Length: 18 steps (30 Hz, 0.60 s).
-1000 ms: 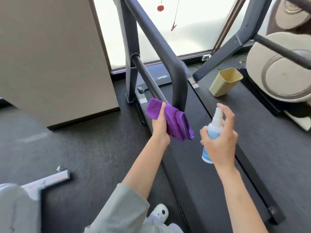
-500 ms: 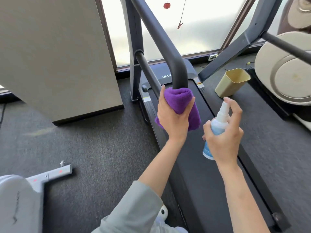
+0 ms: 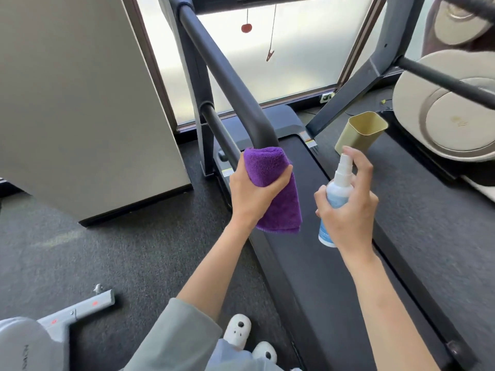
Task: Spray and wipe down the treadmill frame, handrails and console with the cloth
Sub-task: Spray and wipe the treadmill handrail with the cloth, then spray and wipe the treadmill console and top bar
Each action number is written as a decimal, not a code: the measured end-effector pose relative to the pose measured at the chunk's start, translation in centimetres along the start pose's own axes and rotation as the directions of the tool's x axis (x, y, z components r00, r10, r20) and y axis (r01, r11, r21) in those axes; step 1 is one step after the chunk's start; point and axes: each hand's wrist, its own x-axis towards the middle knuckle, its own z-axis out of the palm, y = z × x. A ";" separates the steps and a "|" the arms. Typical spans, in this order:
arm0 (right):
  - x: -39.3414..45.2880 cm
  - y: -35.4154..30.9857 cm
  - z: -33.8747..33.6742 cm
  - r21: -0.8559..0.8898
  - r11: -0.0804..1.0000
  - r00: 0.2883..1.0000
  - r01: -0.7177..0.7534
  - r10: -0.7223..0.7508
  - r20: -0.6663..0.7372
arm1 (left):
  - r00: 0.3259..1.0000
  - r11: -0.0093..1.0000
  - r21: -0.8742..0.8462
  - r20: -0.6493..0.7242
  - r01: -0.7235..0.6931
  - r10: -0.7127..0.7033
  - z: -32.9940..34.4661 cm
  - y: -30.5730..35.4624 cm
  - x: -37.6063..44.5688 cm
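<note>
The left hand (image 3: 253, 195) is closed around the purple cloth (image 3: 270, 180), which is wrapped over the lower end of the near handrail (image 3: 230, 76), where the rail bends down toward the belt (image 3: 316, 263). The right hand (image 3: 351, 207) is closed on the spray bottle (image 3: 334, 202) just beside the cloth, its index finger resting on the nozzle top. The step in hand looks like wiping the rail. To do it well, the person should keep the cloth wrapped fully round the tube, squeeze firmly and slide along its length, turning the wrist to reach the underside. Any spraying is best aimed at the cloth or rail, away from the belt. The console sits at the frame's top edge, mostly cut off.
</note>
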 end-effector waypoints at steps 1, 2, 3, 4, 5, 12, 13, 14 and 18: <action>0.1 -0.1 0.2 -0.009 1.000 1.000 -0.002 0.002 -0.002 | 1.000 1.000 -0.002 0.008 0.004 -0.004 -0.1 -0.1 0.1; 0.2 -0.1 0.3 -0.018 1.000 1.000 -0.003 0.003 -0.004 | 1.000 1.000 -0.006 0.014 0.014 -0.013 -0.1 0.0 0.1; 0.4 -0.1 0.3 -0.024 1.000 1.000 -0.005 0.005 -0.009 | 1.000 1.000 -0.008 0.019 0.025 -0.025 -0.1 0.1 0.1; 0.6 -0.1 0.3 -0.025 1.000 1.000 -0.008 0.008 -0.014 | 0.999 0.999 -0.004 0.016 0.039 -0.039 0.0 0.3 0.0; 0.8 -0.1 0.2 -0.024 1.000 1.000 -0.007 0.006 -0.018 | 0.999 0.999 0.007 -0.001 0.054 -0.054 0.1 0.5 -0.2; 3.5 0.2 0.2 0.013 0.999 0.999 0.048 -0.048 0.003 | 0.979 0.985 0.018 -0.116 0.172 -0.169 0.8 2.3 -0.6; 4.0 0.4 0.4 0.024 0.998 0.998 0.056 -0.057 0.007 | 0.976 0.983 0.014 -0.124 0.182 -0.179 0.9 2.5 -0.6; 4.6 0.6 0.7 0.040 0.997 0.998 0.065 -0.066 0.013 | 0.972 0.982 0.012 -0.141 0.190 -0.186 0.9 2.6 -0.7; 7.3 1.7 2.1 0.149 0.981 0.987 0.122 -0.136 0.089 | 0.940 0.973 -0.019 -0.257 0.228 -0.225 1.7 3.3 -1.0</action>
